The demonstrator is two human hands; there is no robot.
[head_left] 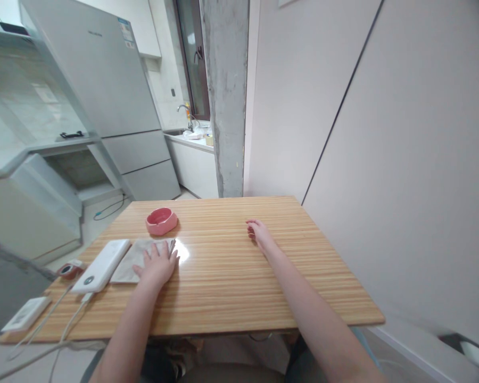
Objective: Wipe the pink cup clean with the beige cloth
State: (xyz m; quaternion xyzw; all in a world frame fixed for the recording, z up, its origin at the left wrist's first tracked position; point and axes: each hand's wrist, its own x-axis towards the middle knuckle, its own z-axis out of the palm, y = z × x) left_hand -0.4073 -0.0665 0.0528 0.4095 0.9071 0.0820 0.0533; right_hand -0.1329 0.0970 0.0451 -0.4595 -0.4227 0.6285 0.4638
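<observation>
My left hand (156, 266) lies flat, fingers spread, pressing the folded grey cloth (138, 258) at nine o'clock on the striped wooden table (239, 276), wiping seemingly barely begun; my right hand (259, 233) rests loosely curled, holding nothing.

We see a striped wood table (231, 276) with slight sheen, a matt grey cloth (138, 258), a glossy pink ceramic dish (161, 221), and a smooth white plastic power bank (101, 265).

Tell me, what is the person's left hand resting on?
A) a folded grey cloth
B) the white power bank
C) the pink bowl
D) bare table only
A: the left hand lies flat on the folded grey cloth, beside the white power bank and short of the pink bowl.
</observation>
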